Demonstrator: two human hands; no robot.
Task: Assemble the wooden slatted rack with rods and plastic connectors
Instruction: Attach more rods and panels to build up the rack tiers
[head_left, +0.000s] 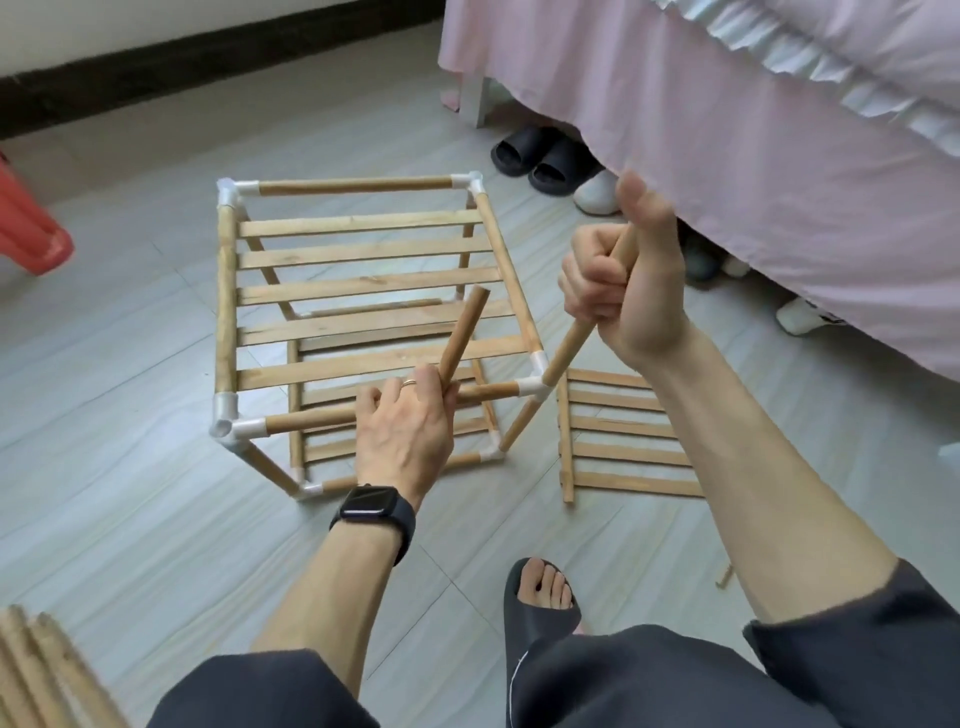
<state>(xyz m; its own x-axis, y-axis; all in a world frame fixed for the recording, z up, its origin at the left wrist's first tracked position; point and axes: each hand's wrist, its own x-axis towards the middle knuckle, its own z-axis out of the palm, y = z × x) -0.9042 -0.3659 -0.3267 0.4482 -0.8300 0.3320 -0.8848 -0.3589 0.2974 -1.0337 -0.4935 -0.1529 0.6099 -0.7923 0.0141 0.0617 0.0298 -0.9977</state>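
Observation:
A two-tier wooden rack (363, 291) stands on the floor, its rods joined by white plastic connectors and slats lying across the top. My right hand (618, 280) grips a wooden rod (569, 345) whose lower end sits at the near right corner connector (535, 387). Over the rack's front rail, my left hand (405, 431) holds a second rod (462, 335) that tilts up to the right. The near left connector (226, 418) has an open socket.
A loose slatted panel (618, 436) lies on the floor right of the rack. Several wooden rods (41, 670) lie at bottom left. A pink-covered bed (727, 130) with shoes (540, 161) under it fills the right. A red stool (26, 223) is far left. My sandalled foot (543, 597) is near.

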